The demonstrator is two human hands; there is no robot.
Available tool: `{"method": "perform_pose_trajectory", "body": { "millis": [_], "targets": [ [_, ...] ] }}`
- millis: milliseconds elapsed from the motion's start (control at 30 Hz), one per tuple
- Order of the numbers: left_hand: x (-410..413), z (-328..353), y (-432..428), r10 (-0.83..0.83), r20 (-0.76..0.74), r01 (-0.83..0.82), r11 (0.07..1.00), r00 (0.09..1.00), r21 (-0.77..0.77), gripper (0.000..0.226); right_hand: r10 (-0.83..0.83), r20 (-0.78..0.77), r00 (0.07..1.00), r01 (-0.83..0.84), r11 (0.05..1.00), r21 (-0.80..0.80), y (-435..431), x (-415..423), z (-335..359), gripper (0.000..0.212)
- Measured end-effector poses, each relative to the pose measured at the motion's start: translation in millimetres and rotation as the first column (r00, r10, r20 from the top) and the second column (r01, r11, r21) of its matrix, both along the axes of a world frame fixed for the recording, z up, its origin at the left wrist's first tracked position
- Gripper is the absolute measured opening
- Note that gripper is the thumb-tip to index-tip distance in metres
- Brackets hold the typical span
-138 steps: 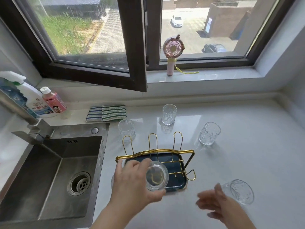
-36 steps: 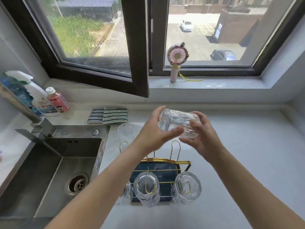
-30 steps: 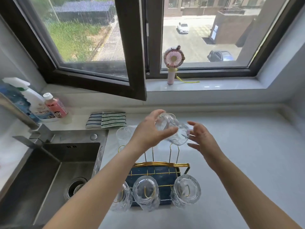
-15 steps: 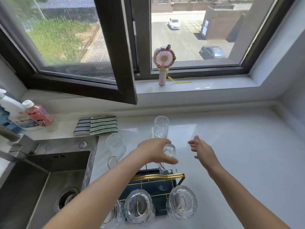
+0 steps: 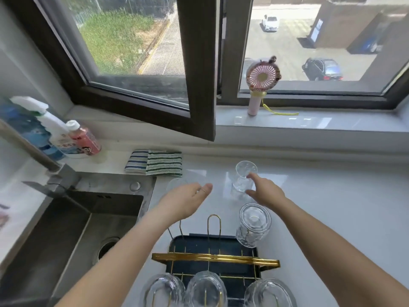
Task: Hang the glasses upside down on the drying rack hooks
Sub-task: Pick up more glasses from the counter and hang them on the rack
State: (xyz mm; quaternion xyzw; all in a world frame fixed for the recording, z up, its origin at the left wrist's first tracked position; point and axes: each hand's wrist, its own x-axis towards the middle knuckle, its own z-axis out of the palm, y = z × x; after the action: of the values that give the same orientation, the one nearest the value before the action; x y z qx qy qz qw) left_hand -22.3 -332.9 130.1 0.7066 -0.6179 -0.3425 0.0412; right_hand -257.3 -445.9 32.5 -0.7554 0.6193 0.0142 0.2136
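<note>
Gleaming white countertop, steel sink left, open window behind

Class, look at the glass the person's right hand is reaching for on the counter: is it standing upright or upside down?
Upright. The glass stands on the counter with its open rim up, beside the right hand.
</note>
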Motion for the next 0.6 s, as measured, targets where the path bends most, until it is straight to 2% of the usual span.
{"method": "perform_pose_trajectory", "body": {
  "millis": [67,167,233,267,333,367,433,500,600],
  "targets": [
    [14,1,6,0.035,-0.013,-0.036,0.999,0.999,-0.024,0.069,-0.055,0.045,0.997,0.058,0.997,-0.057,-8,3,1,0.028],
    [23,1,9,0.094,-0.061,-0.097,0.994,0.994,-0.050,0.062,-0.154,0.132,0.979,0.163,0.985,-0.064,-11,4,13,0.036],
    [23,2,8,0.119,-0.116,-0.130,0.988,0.986,-0.087,0.066,-0.176,0.266,0.948,0.193,0.980,-0.039,-7,5,27,0.034],
    [21,3,6,0.118,-0.133,-0.133,0.985,0.984,-0.112,0.073,-0.192,0.384,0.903,0.212,0.977,-0.012,-3,7,37,0.034],
    [13,7,4,0.103,-0.182,-0.133,0.978,0.978,-0.160,0.089,-0.272,0.622,0.734,0.269,0.958,0.101,8,14,64,0.034],
    [7,10,4,0.088,-0.225,-0.132,0.974,0.970,-0.187,0.095,-0.325,0.687,0.650,0.278,0.943,0.184,14,17,81,0.036],
    [-7,17,5,0.042,-0.312,-0.128,0.957,0.949,-0.260,0.103,-0.413,0.735,0.538,0.238,0.911,0.337,29,24,113,0.042],
    [-21,29,10,0.000,-0.381,-0.150,0.919,0.924,-0.364,0.105,-0.459,0.758,0.464,0.166,0.885,0.435,45,31,139,0.044],
    [-25,51,20,-0.021,-0.482,-0.260,0.821,0.876,-0.508,0.090,-0.527,0.759,0.382,0.025,0.827,0.562,70,40,160,0.042]
  ]
}}
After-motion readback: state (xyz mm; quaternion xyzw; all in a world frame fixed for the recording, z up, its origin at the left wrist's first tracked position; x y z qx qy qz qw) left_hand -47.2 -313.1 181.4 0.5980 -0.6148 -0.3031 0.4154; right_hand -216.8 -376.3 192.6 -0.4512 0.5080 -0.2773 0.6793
